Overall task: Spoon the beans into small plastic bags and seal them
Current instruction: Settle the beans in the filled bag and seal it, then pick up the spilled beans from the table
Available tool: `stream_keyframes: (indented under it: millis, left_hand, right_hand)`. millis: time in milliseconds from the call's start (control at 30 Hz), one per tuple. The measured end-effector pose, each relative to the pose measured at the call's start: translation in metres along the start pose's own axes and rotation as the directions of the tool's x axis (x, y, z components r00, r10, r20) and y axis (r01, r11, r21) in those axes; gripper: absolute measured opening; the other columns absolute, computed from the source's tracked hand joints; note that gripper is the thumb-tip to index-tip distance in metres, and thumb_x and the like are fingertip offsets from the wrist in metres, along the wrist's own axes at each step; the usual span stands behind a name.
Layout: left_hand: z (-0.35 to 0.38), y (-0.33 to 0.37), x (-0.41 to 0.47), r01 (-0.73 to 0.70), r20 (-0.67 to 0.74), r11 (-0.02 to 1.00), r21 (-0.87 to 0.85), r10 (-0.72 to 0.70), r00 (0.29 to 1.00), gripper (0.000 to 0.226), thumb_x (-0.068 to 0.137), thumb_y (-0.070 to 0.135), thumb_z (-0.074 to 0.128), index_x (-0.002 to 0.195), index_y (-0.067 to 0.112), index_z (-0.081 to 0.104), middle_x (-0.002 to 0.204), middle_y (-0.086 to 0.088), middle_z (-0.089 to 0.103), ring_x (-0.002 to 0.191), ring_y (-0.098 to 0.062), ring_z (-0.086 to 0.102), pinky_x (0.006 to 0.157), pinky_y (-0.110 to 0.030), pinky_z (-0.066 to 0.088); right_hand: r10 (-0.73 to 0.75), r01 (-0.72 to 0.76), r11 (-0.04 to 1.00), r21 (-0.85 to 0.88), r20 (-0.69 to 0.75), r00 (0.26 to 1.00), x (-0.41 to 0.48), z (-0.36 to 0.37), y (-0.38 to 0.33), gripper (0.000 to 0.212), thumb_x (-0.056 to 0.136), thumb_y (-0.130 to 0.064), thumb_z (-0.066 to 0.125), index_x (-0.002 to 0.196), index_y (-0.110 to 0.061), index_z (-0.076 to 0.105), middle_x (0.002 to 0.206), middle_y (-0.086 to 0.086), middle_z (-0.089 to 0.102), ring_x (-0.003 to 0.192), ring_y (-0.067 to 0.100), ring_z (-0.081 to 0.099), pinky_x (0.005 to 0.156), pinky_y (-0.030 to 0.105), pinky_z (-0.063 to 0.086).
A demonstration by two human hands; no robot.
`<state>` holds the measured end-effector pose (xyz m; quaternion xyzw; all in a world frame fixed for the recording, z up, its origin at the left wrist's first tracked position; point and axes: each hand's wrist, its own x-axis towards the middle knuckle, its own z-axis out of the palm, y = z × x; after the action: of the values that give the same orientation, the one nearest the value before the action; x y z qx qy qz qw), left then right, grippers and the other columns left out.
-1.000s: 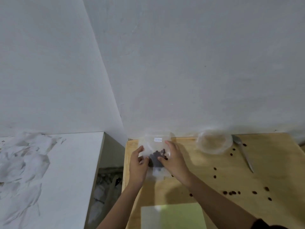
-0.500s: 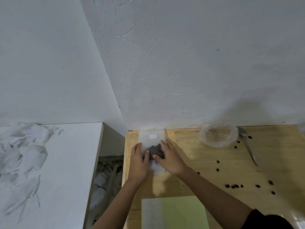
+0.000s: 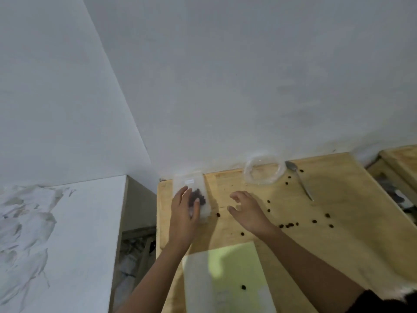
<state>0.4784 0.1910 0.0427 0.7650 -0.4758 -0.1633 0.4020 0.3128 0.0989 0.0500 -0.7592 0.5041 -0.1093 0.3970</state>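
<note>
Nearest the camera, a pale green sheet lies on the wooden worktop with a stray bean on it. Beyond it, the left hand rests flat, fingers straight, on a small clear plastic bag holding dark beans, at the worktop's left edge. The right hand hovers just beside the bag, fingers relaxed, holding nothing. To the right, loose beans are scattered. Farthest, by the wall, sit a clear round dish and a spoon.
</note>
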Motion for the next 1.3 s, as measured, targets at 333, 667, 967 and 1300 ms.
stream_keyframes:
  millis: [333,667,967,1300]
  left_hand:
    - [0.061,-0.042,-0.111,-0.105,0.369,0.985,0.136,0.048,0.928,0.05,0.096,0.031,0.049,0.139,0.008,0.042,0.15,-0.006,0.032,0.139,-0.02,0.027,0.109,-0.015,0.014]
    - [0.076,-0.054,-0.138,-0.165,0.377,0.933,0.321,0.035,0.926,0.069,0.091,0.051,0.014,0.149,0.015,0.024,0.158,0.002,0.004,0.143,-0.006,-0.007,0.116,-0.026,-0.007]
    - [0.086,-0.048,-0.135,-0.073,0.265,0.936,0.345,-0.022,0.964,0.062,0.092,0.046,0.022,0.145,0.017,0.034,0.157,-0.001,0.018,0.145,-0.01,0.006,0.116,-0.028,-0.003]
    - [0.095,-0.042,-0.123,-0.065,0.218,0.901,0.43,-0.034,0.975,0.057,0.094,0.043,0.029,0.145,0.017,0.035,0.156,-0.002,0.023,0.145,-0.014,0.012,0.117,-0.027,-0.006]
  right_hand:
    - [0.136,-0.143,0.988,0.055,0.118,0.984,-0.129,0.034,0.088,0.012,0.083,-0.015,0.066,0.094,-0.012,0.062,0.086,-0.001,0.059,0.075,0.003,0.053,0.064,0.007,0.042]
    - [0.122,-0.121,0.988,0.099,-0.014,0.992,-0.152,0.078,0.092,0.029,0.075,-0.023,0.077,0.099,-0.01,0.066,0.089,-0.001,0.056,0.078,0.014,0.053,0.072,0.02,0.045]
    - [0.02,-0.008,0.996,-0.091,0.13,0.991,-0.146,0.078,0.091,0.012,0.089,-0.019,0.06,0.093,-0.008,0.058,0.094,0.004,0.053,0.089,0.015,0.048,0.079,0.023,0.041]
    - [0.364,-0.338,0.54,0.77,0.148,0.919,-0.081,0.02,0.084,0.013,0.091,-0.012,0.057,0.078,-0.011,0.057,0.07,-0.001,0.055,0.062,0.008,0.048,0.061,0.018,0.043]
